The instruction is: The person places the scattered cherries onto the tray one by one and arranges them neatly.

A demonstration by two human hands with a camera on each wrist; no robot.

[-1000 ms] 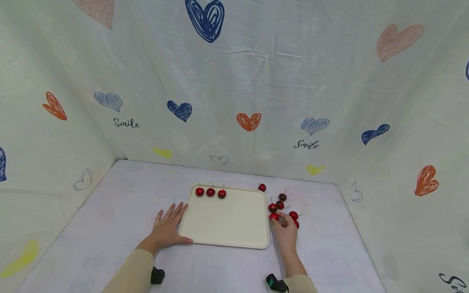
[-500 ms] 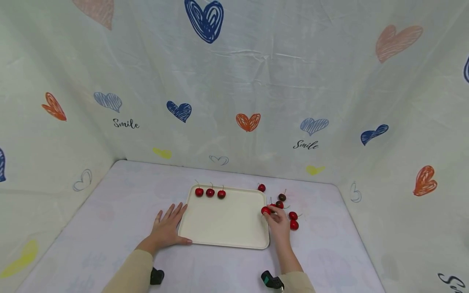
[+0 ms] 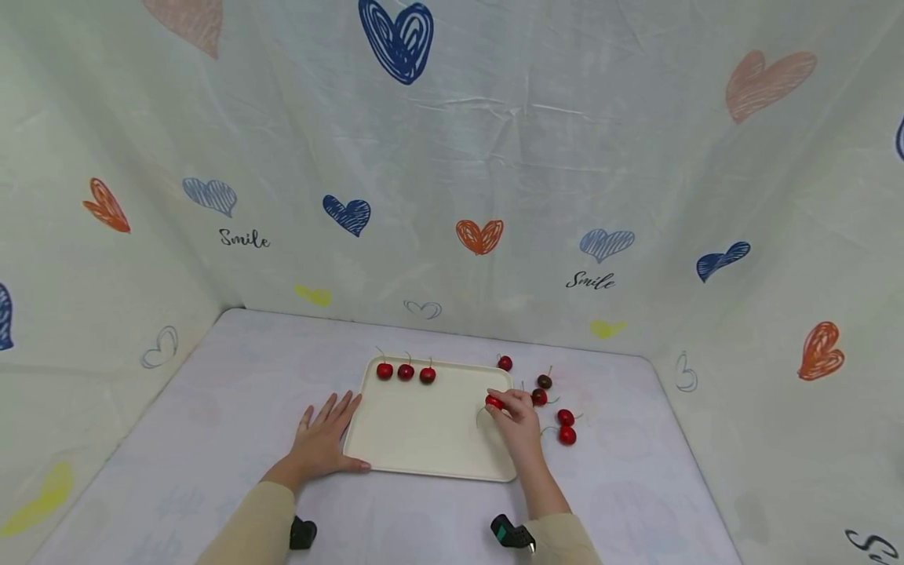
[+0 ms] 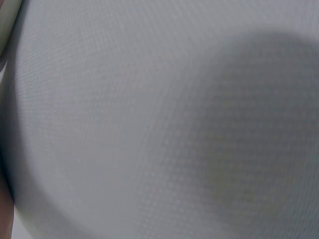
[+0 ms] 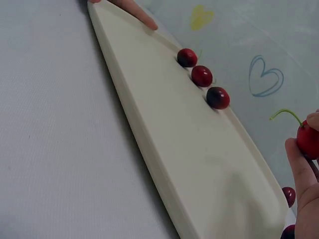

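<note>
My right hand [image 3: 519,424] pinches a red cherry [image 3: 494,402] between thumb and fingers over the right side of the cream tray [image 3: 431,424]. In the right wrist view this cherry [image 5: 308,141] has a green stem sticking out to the left. Three dark red cherries [image 3: 406,372] stand in a row along the tray's far left edge, stems up. My left hand [image 3: 321,439] lies with spread fingers at the tray's left edge, thumb at the near left corner. The left wrist view shows mostly blurred white cloth [image 4: 124,124].
Several loose cherries [image 3: 566,435] lie on the white tablecloth [image 3: 621,486] to the right of the tray. One cherry [image 3: 504,362] sits just beyond the tray's far right corner. A curtain [image 3: 452,157] printed with hearts encloses the table's back and sides.
My right hand has lifted the cherry from the group at the right and carried it left, over the tray. The left hand has stayed in place.
</note>
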